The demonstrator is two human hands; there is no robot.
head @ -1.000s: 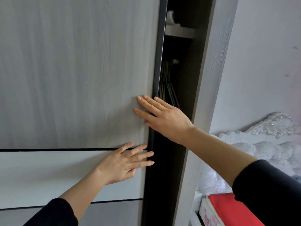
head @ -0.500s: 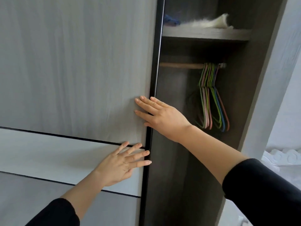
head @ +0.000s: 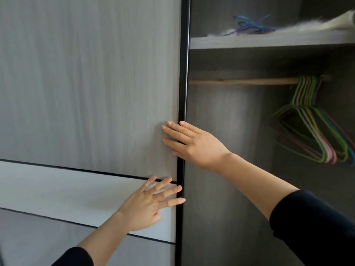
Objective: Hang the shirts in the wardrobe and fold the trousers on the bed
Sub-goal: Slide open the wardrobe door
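Observation:
A grey wood-grain sliding wardrobe door [head: 86, 83] with a black edge strip fills the left half of the view. My right hand [head: 196, 144] presses flat on the door beside that edge, fingers straight. Lower down, my left hand [head: 151, 205] lies flat with spread fingers on the door's white band. To the right the wardrobe stands open, showing a wooden rail [head: 244, 81] with several coloured empty hangers [head: 317, 131] bunched at its right end. No shirts or trousers are in view.
Above the rail, a shelf [head: 269, 42] carries blue hangers [head: 249, 25] and a white fluffy item [head: 317, 24]. The wardrobe's grey back panel [head: 226, 131] is bare below the rail.
The door has slid left under both flat hands, and the opening has widened. More of the rail, hangers and shelf shows; the bed and wall have left the view.

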